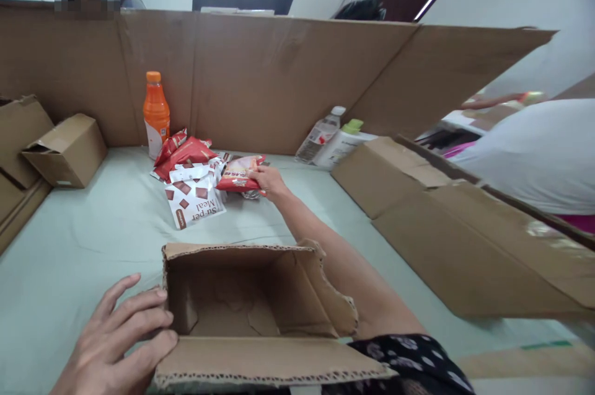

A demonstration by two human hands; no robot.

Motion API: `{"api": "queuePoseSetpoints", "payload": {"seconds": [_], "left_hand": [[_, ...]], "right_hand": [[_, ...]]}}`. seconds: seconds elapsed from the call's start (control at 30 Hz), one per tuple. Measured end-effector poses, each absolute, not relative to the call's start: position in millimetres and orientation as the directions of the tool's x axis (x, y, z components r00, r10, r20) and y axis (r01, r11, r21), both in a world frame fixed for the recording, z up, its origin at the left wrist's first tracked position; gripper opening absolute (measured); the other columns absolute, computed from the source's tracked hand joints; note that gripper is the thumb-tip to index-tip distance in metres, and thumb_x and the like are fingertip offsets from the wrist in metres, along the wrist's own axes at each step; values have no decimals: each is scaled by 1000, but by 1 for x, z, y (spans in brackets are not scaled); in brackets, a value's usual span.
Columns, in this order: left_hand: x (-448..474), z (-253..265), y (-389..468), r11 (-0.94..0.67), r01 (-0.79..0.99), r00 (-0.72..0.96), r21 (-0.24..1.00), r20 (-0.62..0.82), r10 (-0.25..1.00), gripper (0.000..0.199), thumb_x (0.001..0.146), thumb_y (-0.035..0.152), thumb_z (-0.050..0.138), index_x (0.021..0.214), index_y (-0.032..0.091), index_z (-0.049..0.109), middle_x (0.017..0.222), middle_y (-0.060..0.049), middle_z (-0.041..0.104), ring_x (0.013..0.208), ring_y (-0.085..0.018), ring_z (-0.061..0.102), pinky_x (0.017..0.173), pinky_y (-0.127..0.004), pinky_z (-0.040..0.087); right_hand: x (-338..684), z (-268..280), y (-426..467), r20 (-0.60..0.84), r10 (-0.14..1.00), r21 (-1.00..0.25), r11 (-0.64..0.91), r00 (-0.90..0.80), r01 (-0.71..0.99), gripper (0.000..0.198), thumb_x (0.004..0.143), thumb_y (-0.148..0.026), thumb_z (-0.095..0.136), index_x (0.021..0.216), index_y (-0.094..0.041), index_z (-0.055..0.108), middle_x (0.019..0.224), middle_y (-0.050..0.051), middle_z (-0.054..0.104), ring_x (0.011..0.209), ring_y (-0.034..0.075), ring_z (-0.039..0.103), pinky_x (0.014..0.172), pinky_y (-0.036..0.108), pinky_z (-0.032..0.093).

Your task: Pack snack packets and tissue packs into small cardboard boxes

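Note:
Close in front of me stands a cardboard box with its top flaps spread and nothing visible inside. My left hand rests against its left side, fingers apart. Stretched out beyond the box, my right hand grips the right edge of a red snack packet. That packet lies against a pile of others. In the pile are red foil packets and a white pouch with brown squares lettered "Su-per Meal". Behind them an orange drink bottle stands upright.
Tall cardboard walls close off the back of the pale green cloth. A clear bottle and a white bottle with a green cap lean at the back right. Closed boxes stand at left. People are beyond the walls.

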State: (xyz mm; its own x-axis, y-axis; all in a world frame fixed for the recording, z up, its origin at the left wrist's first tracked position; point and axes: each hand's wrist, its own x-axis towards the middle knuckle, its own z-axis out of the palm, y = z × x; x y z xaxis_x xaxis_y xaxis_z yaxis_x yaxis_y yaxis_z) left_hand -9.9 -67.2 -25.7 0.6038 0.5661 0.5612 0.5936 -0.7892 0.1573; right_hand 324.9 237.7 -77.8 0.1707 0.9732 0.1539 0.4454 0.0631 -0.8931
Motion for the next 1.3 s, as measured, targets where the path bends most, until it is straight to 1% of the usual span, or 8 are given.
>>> {"api": "queuePoseSetpoints", "payload": {"seconds": [0.13,0.23,0.33,0.47,0.63,0.8,1.1,1.3], "left_hand": [[-8,-27,-67,-777,593,555,211,592,585,35,91,1,54,113,23,71,109,-4,79,123,-21,70,123,-48,42],[-1,-23,-68,-763,594,529,255,591,609,32,93,2,53,111,23,70,110,-4,79,121,-22,70,121,-49,44],[4,-16,-66,-768,588,542,252,582,606,28,92,3,55,107,22,70,111,-5,79,118,-22,72,120,-48,45],[9,-7,-63,-769,595,563,234,562,606,22,92,4,57,101,21,68,120,-7,78,116,-22,72,118,-47,47],[11,-6,-65,-760,610,556,224,563,612,21,91,6,58,102,20,69,117,-7,78,114,-22,71,117,-48,46],[12,-9,-68,-728,635,528,260,541,654,21,93,5,56,101,21,68,103,-4,73,109,-20,71,118,-48,44],[19,22,-62,-775,605,668,182,414,619,27,92,8,57,115,19,65,131,-13,69,118,-26,67,114,-50,46],[36,40,-46,-800,585,752,132,280,596,31,80,10,61,110,16,67,114,-14,74,96,-31,68,81,-46,55]], "right_hand": [[343,-49,190,234,961,-875,144,144,463,13,92,-28,71,89,-15,75,91,2,73,87,21,69,79,34,57],[361,-10,134,454,885,-798,351,107,489,11,85,-24,72,74,-21,74,80,-1,72,82,21,66,77,32,53],[370,36,75,800,600,-500,667,0,552,16,86,-24,74,70,-24,73,75,0,69,71,17,60,68,32,50],[365,75,19,903,395,-235,786,-171,572,19,89,-18,76,71,-25,73,75,0,69,63,13,58,58,29,47],[356,75,3,729,345,-130,918,-591,374,29,93,-6,66,97,-31,80,91,0,79,72,13,68,63,27,54],[345,56,16,290,433,-199,899,-853,389,40,99,-7,49,97,-28,83,93,0,82,75,14,71,72,27,52],[315,46,19,-139,464,-95,873,-875,479,35,90,-2,55,101,-22,82,96,4,81,82,16,73,66,24,50],[314,35,8,-96,489,-33,869,-867,494,39,91,-8,61,121,-23,80,130,13,73,108,24,70,81,31,55]]}}
